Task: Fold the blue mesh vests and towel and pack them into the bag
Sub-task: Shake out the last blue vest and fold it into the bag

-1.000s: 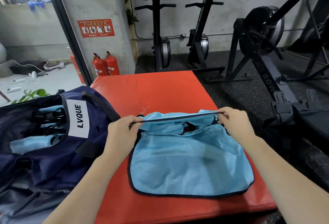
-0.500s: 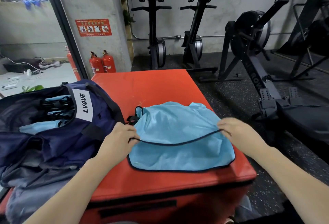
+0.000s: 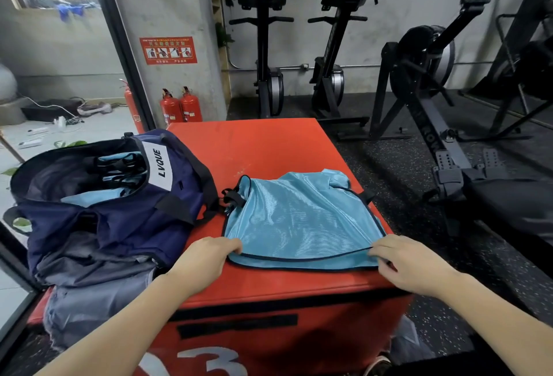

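A red padded box serves as the bench (image 3: 263,151), its front face marked with a large white numeral; it stands on dark speckled rubber flooring in a gym with bare concrete walls. Upright rowing machines (image 3: 269,46) lean against the far wall, another rower (image 3: 434,82) stands to the right, and two red fire extinguishers (image 3: 181,105) sit beneath a red safety sign (image 3: 168,50) by a glass doorway. On the near right part of the bench lies a blue mesh vest (image 3: 302,220), folded over on itself with its black-trimmed hems toward the person and its black straps at the far end — its long axis runs roughly left to right across the bench. The left hand (image 3: 209,256) pinches the near-left corner of the folded layer, and the right hand (image 3: 413,262) grips the near-right corner; both lie close to the bench's front edge. Just to the left, touching the vest's strap end, sits an open navy bag (image 3: 113,214) with a white LVQUE label — more blue mesh pieces (image 3: 119,172) show inside it.
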A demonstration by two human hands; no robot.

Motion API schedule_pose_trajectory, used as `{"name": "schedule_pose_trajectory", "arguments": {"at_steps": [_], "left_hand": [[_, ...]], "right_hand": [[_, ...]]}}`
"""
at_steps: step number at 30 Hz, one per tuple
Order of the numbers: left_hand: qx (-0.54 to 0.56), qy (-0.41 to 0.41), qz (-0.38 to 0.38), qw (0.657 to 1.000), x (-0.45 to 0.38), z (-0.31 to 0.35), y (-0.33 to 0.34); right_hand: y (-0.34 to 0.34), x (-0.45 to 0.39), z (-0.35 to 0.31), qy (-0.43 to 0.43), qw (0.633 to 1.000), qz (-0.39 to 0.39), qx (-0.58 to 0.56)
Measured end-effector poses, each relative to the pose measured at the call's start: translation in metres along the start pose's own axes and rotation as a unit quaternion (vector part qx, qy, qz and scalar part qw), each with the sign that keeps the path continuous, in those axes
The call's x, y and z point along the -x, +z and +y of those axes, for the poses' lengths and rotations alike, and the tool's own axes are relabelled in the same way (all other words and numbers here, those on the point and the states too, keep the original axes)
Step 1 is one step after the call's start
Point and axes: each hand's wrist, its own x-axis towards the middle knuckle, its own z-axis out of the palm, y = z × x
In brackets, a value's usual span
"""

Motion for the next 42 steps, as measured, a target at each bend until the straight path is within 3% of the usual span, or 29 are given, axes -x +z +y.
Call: {"name": "schedule_pose_trajectory", "arguments": {"at_steps": [5,8,13,19,29,32,36,39,42], "left_hand": [[-0.034,0.068,0.067,0.995,0.002,-0.002,0.004],[-0.039,0.063,0.061,0.995,0.002,-0.001,0.004],[-0.023,0.036,0.058,0.997,0.003,0.007,0.001],[-0.099,0.048,0.027,0.994,-0.001,0.020,0.001],[-0.127,0.068,0.097,0.985,-0.003,0.024,0.011],[-0.072,0.054,0.119,0.989,-0.008,0.021,0.008],[0.044,-0.047,0.150,0.987,-0.016,0.020,-0.007],[0.102,-0.087,0.180,0.975,-0.019,0.025,-0.026],[0.164,-0.123,0.220,0.954,-0.026,0.038,-0.058]], "right_hand": [[0.010,-0.003,-0.002,0.014,0.998,0.036,0.045],[0.012,-0.007,-0.002,0.011,0.995,0.086,0.044],[0.011,-0.009,-0.006,0.054,0.994,0.084,0.043],[0.022,-0.024,-0.015,-0.007,0.994,0.080,0.077],[0.016,-0.030,-0.010,0.002,0.994,0.104,-0.028],[0.019,-0.033,-0.006,0.006,0.996,0.083,-0.031],[0.010,-0.034,-0.003,-0.020,1.000,0.019,0.008],[-0.008,-0.034,-0.003,0.053,0.998,-0.002,0.030],[-0.040,-0.044,0.003,0.165,0.985,0.020,-0.050]]}}
